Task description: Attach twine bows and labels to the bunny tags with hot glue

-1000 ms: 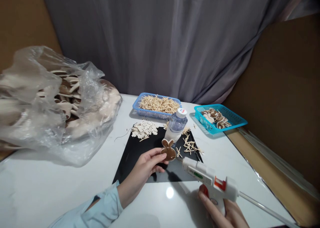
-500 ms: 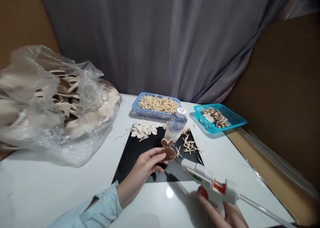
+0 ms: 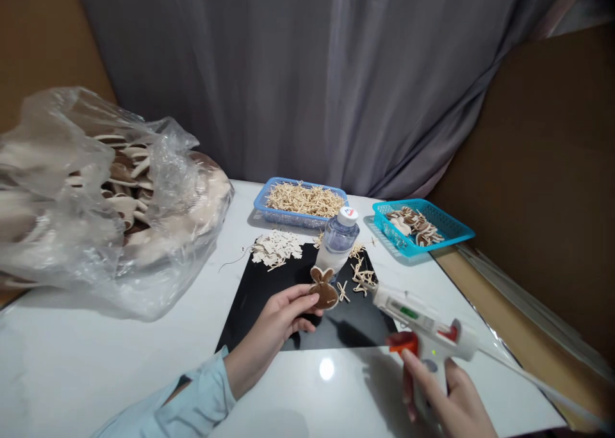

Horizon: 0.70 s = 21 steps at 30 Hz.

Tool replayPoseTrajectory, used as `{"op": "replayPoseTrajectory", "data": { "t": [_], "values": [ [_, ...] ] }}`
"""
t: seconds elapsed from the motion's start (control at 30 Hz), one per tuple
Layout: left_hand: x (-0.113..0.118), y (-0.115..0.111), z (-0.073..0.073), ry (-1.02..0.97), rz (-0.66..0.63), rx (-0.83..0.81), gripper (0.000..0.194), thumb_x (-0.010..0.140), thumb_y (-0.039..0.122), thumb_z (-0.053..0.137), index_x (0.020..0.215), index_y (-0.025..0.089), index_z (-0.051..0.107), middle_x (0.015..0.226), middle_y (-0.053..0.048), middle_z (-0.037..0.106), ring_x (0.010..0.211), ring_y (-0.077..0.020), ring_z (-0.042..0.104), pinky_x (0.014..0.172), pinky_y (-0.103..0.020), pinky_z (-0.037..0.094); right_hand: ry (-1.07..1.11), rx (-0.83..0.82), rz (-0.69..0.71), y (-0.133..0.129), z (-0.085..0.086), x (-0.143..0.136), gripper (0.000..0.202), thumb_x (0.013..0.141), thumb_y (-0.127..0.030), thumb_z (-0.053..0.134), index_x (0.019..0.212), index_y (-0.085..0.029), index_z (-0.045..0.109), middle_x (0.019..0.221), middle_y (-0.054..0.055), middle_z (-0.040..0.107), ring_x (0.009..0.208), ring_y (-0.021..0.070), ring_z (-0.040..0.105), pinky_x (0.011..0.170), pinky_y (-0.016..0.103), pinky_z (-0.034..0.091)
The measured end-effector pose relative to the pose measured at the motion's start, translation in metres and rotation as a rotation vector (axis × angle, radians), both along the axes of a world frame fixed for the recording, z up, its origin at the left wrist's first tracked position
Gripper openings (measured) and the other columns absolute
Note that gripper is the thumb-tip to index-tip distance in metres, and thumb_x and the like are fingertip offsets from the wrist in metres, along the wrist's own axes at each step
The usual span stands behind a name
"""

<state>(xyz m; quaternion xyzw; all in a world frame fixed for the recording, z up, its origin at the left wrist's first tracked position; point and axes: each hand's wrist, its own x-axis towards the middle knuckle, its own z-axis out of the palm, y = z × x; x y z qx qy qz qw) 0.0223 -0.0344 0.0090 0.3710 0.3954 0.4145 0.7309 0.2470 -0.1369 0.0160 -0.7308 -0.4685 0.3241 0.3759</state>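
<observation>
Between the thumb and fingers of my left hand (image 3: 283, 316) is a brown bunny-shaped felt piece (image 3: 323, 291) with a pale edge and two ears, held upright over the black mat (image 3: 259, 303). My right hand (image 3: 446, 393) is wrapped round the handle of a white hot glue gun (image 3: 423, 326), a finger at its orange trigger. The gun's nozzle points left, apart from the bunny piece, near the loose cream bows. A clear glue stick (image 3: 523, 374) sticks out of its back. One small cream bow (image 3: 343, 292) lies just right of the bunny piece.
Behind the bunny piece stands a bottle with a white cap (image 3: 340, 236). A blue basket (image 3: 262, 204) holds many bows; a turquoise basket (image 3: 456, 230) holds brown-and-cream pieces. White paper scraps (image 3: 277, 248) lie on the mat's edge. A large plastic bag (image 3: 177, 233) of felt pieces fills the left.
My right hand has drawn the glue gun away to the right, so its nozzle is off the bunny piece. My left hand holds the piece in nearly the same place.
</observation>
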Motion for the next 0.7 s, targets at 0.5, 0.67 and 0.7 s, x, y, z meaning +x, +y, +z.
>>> {"op": "replayPoseTrajectory", "data": {
  "t": [0.5,0.67,0.7],
  "values": [
    [-0.004,0.007,-0.003,-0.05,0.258,0.014,0.018,0.073,0.03,0.072,0.084,0.016,0.07,0.079,-0.003,0.064,0.068,-0.0132,0.052,0.053,-0.022,0.04,0.087,-0.273,0.011,0.039,-0.002,0.125,0.051,0.076,-0.067,0.058,0.056,-0.02,0.053,0.044,0.003,0.059,0.046,0.0159,0.052,0.051,0.028,0.04],
    [-0.006,0.011,-0.014,-0.107,0.311,0.021,0.017,0.072,0.029,0.071,0.082,0.015,0.066,0.077,-0.001,0.062,0.064,-0.0115,0.052,0.052,-0.022,0.039,0.001,-0.268,0.062,0.043,0.0,0.145,0.05,0.068,-0.067,0.065,0.066,-0.017,0.063,0.05,0.002,0.061,0.048,0.0169,0.055,0.048,0.026,0.04],
    [-0.006,0.012,-0.013,-0.12,0.329,0.022,0.016,0.072,0.028,0.07,0.081,0.016,0.065,0.076,0.0,0.061,0.063,-0.011,0.051,0.051,-0.022,0.039,-0.063,-0.239,0.075,0.044,-0.001,0.15,0.05,0.066,-0.067,0.067,0.066,-0.017,0.064,0.052,0.002,0.061,0.05,0.0169,0.055,0.048,0.026,0.039]
  ]
}}
